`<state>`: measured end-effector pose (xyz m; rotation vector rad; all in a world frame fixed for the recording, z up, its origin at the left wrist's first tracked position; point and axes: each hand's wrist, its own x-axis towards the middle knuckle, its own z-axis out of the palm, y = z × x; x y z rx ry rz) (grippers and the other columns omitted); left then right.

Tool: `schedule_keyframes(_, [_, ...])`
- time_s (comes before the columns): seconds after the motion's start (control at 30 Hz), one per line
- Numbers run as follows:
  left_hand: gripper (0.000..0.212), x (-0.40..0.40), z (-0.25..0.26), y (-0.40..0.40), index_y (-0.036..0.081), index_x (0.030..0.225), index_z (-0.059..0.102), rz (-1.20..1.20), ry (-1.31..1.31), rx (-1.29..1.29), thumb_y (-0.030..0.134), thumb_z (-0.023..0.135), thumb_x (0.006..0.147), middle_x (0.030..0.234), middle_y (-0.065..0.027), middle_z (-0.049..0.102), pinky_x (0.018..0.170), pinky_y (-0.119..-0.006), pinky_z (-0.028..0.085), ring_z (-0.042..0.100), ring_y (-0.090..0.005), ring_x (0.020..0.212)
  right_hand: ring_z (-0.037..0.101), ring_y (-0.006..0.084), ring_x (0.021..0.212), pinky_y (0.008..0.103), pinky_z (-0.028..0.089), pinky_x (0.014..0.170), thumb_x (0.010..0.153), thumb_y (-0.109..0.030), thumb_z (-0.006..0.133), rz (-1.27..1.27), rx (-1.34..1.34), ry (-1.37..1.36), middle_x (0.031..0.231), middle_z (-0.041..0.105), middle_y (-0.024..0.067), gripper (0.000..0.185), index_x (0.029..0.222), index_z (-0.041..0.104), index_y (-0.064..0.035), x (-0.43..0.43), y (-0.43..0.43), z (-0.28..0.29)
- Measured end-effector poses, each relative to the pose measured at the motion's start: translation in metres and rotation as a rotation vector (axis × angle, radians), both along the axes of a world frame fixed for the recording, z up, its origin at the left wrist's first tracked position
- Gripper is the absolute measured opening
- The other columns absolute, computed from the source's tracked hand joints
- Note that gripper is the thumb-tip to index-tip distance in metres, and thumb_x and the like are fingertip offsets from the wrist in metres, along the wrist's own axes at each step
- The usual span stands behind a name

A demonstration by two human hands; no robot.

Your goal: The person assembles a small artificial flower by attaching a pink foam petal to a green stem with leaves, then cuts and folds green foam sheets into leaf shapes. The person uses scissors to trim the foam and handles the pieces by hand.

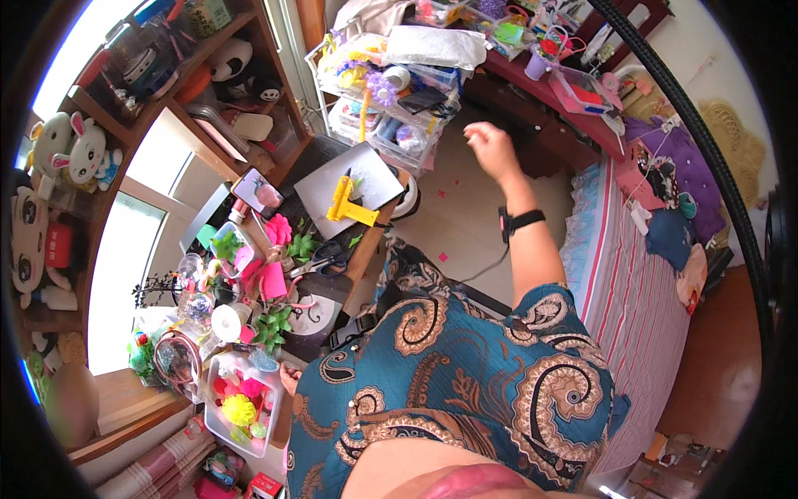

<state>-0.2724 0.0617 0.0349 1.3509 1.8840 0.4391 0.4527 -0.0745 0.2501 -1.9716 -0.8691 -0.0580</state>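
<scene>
My right hand (492, 146) is raised over the floor, right of the desk, its fingers loosely curled with nothing seen in them. A black band (522, 223) circles that forearm. Of my left hand (288, 378) only the fingers show, at the desk's front edge beside a clear plastic box (215, 419) of bright pompoms; the rest is hidden behind my patterned top. Across the desk, a yellow glue gun (343, 203) lies on a pale tray (383, 181). Closer in are scissors (324, 262), a pink paper flower (278, 229), green artificial leaves (272, 327) and pink paper (272, 281).
A smartphone (257, 190) leans at the desk's back. A white spool (229, 322) stands among crowded craft supplies. Beyond the desk is a loaded white rack cart (399, 125). To the right are a striped bed (629, 337) and a dark red table (586, 131). Pink scraps (443, 256) dot the floor.
</scene>
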Motion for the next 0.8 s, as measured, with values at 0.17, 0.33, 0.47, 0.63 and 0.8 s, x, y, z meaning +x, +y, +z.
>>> schedule_keyframes(0.17, [0.039, 0.008, 0.015, -0.022, 0.000, 0.125, 0.053, -0.029, 0.029, -0.050, 0.006, 0.054, 0.086, 0.107, -0.0174, 0.059, 0.082, -0.033, 0.046, 0.058, -0.0254, 0.094, 0.068, 0.0147, 0.076, 0.0238, 0.052, 0.063, 0.093, -0.009, 0.050, -0.194, 0.305, 0.358, 0.097, 0.069, 0.0106, 0.022, 0.110, 0.062, -0.0008, 0.054, -0.049, 0.031])
schedule_keyframes(0.33, [0.039, 0.024, 0.031, -0.045, -0.001, 0.125, 0.053, -0.054, 0.059, -0.100, 0.006, 0.054, 0.086, 0.107, -0.0174, 0.060, 0.082, -0.033, 0.046, 0.058, -0.0253, 0.094, 0.068, 0.0142, 0.074, 0.0221, 0.051, 0.060, 0.094, -0.014, 0.052, -0.273, 0.314, 0.440, 0.097, 0.069, 0.0108, 0.023, 0.112, 0.060, -0.0018, 0.079, -0.072, 0.042])
schedule_keyframes(0.47, [0.038, 0.056, 0.051, -0.051, -0.001, 0.124, 0.053, -0.100, 0.107, -0.154, 0.006, 0.054, 0.086, 0.107, -0.0173, 0.060, 0.083, -0.033, 0.046, 0.058, -0.0253, 0.095, 0.068, 0.0169, 0.070, 0.0239, 0.052, 0.055, 0.094, -0.013, 0.051, -0.284, 0.452, 0.719, 0.092, 0.069, 0.0125, 0.021, 0.110, 0.060, -0.0024, 0.108, -0.047, 0.017])
schedule_keyframes(0.63, [0.038, 0.143, 0.073, -0.050, -0.001, 0.124, 0.053, -0.148, 0.176, -0.210, 0.006, 0.054, 0.086, 0.107, -0.0173, 0.060, 0.083, -0.033, 0.046, 0.058, -0.0253, 0.095, 0.068, 0.0181, 0.066, 0.0255, 0.053, 0.052, 0.094, -0.015, 0.052, -0.265, 0.282, 0.878, 0.087, 0.069, 0.0112, 0.020, 0.109, 0.060, -0.0033, 0.192, 0.019, -0.021])
schedule_keyframes(0.8, [0.038, 0.240, 0.072, -0.053, -0.001, 0.123, 0.054, -0.218, 0.192, -0.202, 0.007, 0.055, 0.086, 0.107, -0.0173, 0.060, 0.083, -0.033, 0.046, 0.058, -0.0252, 0.095, 0.068, 0.0174, 0.063, 0.0239, 0.050, 0.049, 0.094, -0.014, 0.050, -0.177, 0.312, 0.761, 0.090, 0.068, 0.0111, 0.022, 0.108, 0.061, -0.0017, 0.304, 0.055, -0.023])
